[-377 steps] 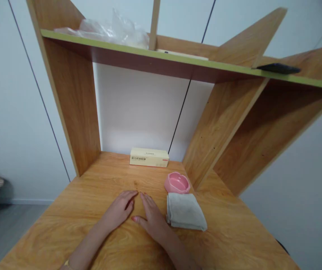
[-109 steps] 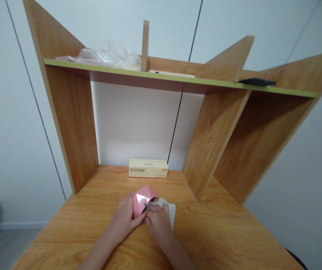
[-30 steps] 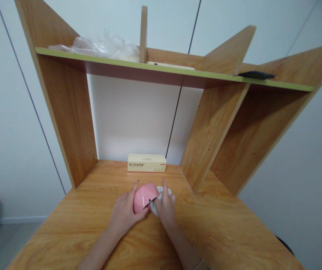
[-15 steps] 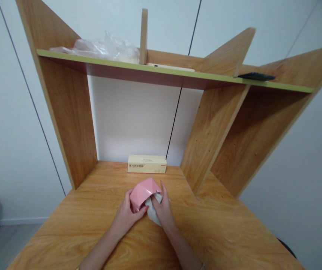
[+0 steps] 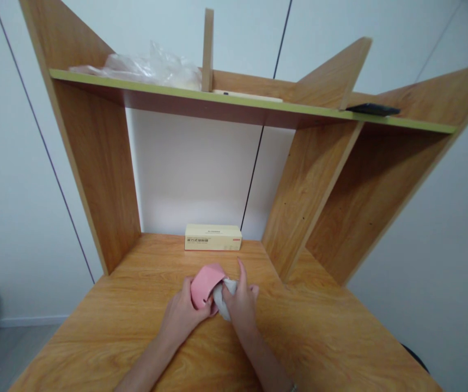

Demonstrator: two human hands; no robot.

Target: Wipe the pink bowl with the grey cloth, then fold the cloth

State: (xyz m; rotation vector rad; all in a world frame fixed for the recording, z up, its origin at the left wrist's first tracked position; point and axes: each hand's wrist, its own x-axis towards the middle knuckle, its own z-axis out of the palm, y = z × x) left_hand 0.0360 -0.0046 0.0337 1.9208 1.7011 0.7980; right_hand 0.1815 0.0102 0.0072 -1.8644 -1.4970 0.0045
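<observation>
A glossy pink faceted container (image 5: pixel 206 282), tipped with its opening to the right, is held above the desk. My left hand (image 5: pixel 184 312) wraps round its left and lower side, thumb at the rim. A wad of pale grey-white material (image 5: pixel 222 298), cloth or tissue, shows at the opening. My right hand (image 5: pixel 241 302) pinches this wad between thumb and fingers, with the index finger stretched up. What is inside the container is hidden.
Behind the hands a cream box (image 5: pixel 213 238) with dark printing stands at the back of the wooden desk (image 5: pixel 323 337). Overhead, the shelf (image 5: pixel 250 109) holds a clear plastic bag (image 5: pixel 152 68) and a dark flat object (image 5: pixel 373 109). An upright panel (image 5: pixel 311 190) stands at right.
The pink container has turned a little, its opening more to the right. My right hand has shifted slightly right with the wad, and its index finger has lifted off the container.
</observation>
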